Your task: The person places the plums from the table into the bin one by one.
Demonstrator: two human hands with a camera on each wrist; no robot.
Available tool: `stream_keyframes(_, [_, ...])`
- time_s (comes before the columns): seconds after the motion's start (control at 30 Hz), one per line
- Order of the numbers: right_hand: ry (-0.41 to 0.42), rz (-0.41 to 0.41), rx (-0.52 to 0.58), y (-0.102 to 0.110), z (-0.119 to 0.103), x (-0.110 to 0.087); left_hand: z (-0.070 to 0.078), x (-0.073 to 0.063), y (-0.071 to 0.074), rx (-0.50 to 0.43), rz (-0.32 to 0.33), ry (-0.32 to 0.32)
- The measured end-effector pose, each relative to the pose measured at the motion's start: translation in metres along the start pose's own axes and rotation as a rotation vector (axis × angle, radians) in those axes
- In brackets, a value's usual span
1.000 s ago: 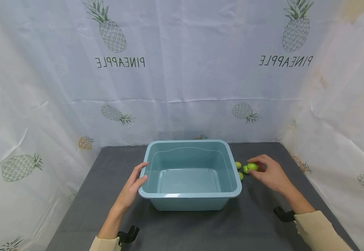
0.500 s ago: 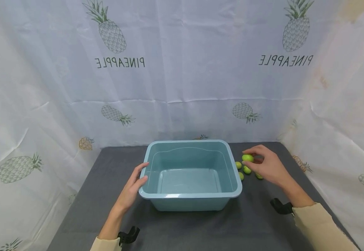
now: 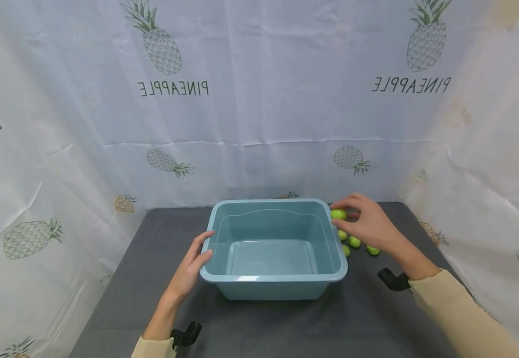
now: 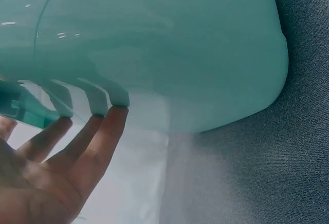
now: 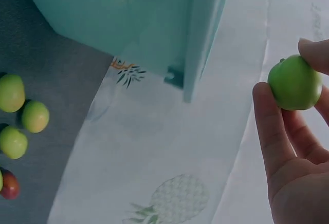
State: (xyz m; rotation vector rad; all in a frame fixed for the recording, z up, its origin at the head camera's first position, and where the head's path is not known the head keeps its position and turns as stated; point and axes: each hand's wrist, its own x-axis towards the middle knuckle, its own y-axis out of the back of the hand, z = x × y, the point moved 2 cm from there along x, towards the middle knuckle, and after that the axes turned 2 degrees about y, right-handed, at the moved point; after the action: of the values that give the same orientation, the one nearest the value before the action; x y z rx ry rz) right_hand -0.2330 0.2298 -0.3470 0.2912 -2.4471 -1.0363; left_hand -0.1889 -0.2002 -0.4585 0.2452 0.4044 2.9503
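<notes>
As left fingers (image 4: 105, 139) grip the tub (image 3: 273, 226) at nine o'clock, right fingers (image 5: 270, 124) pinching fruit (image 5: 294, 84) at two should squeeze lightly.

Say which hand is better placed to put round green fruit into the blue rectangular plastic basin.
Probably the right hand: it pinches one fruit near the basin; the left hand holds the rim.

Curtained-off booth, pineapple-print cloth (image 3: 259, 114) on three sides of a table (image 3: 152, 253)
</notes>
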Motion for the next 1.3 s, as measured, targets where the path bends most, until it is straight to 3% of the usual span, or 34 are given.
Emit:
stream_keyframes(0.5, [0.146,-0.089,-0.039,-0.022,-0.032,0.04,0.001,-0.001,0.002,0.018,0.011,0.04])
stream_keyframes(0.97, [0.24,-0.271,-0.118,-0.054,-0.06,0.078,0.0,-0.001,0.001,-0.004,0.018,0.03])
stream_keyframes(1.3, [0.27,-0.408,-0.139,-0.091,-0.071,0.106,-0.001,-0.003,-0.002,-0.007,0.018,0.026])
